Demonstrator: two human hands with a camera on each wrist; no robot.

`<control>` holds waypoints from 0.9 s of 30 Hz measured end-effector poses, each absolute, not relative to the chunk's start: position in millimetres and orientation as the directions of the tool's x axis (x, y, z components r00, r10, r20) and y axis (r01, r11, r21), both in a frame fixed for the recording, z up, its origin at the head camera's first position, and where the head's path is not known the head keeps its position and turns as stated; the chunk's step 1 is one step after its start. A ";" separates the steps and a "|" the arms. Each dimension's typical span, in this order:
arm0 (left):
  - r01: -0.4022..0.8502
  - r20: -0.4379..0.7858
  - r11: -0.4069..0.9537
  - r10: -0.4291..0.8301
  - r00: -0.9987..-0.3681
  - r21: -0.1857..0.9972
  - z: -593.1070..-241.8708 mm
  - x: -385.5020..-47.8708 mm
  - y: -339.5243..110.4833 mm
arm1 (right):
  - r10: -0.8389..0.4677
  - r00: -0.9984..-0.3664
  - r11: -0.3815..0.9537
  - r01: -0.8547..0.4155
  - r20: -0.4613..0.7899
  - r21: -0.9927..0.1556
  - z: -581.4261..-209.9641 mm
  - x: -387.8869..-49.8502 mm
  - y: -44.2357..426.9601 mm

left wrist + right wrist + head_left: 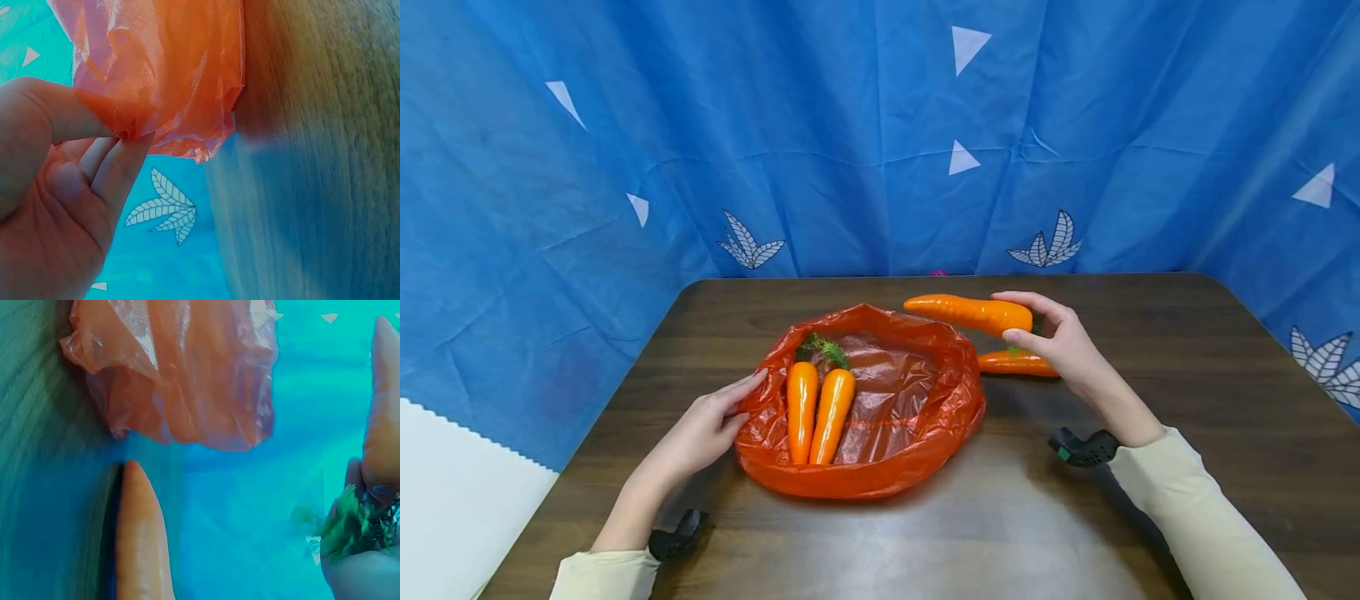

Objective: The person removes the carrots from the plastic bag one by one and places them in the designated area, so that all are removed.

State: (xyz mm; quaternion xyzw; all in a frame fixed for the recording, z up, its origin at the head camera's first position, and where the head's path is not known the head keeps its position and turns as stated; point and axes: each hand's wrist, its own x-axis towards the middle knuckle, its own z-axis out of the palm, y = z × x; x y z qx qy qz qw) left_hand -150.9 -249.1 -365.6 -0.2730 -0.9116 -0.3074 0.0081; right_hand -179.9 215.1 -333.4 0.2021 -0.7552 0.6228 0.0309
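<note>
A red plastic bag (880, 479) lies wide open on the table, with two orange carrots (802, 408) side by side in its left part, their green tops toward the back. My left hand (703, 429) pinches the bag's left side between thumb and fingers; the left wrist view shows this hand (69, 175) at the red plastic (175, 75). In my right hand (1060, 337) a carrot (973, 313) is held by its thick, leafy end, its tip pointing left above the bag's back right rim. Another carrot (1018, 364) lies on the table below that hand.
The dark wooden table (955, 533) runs back to a blue curtain (850, 125) with white shapes. At the far left is a white surface (460, 492). A dark device sits at each wrist.
</note>
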 end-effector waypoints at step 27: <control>0.520 0.197 0.661 0.501 -0.843 0.541 -364.6 -150.3 -250.4 | -0.143 -0.971 0.421 -0.235 0.192 -0.876 -371.5 -140.1 293.7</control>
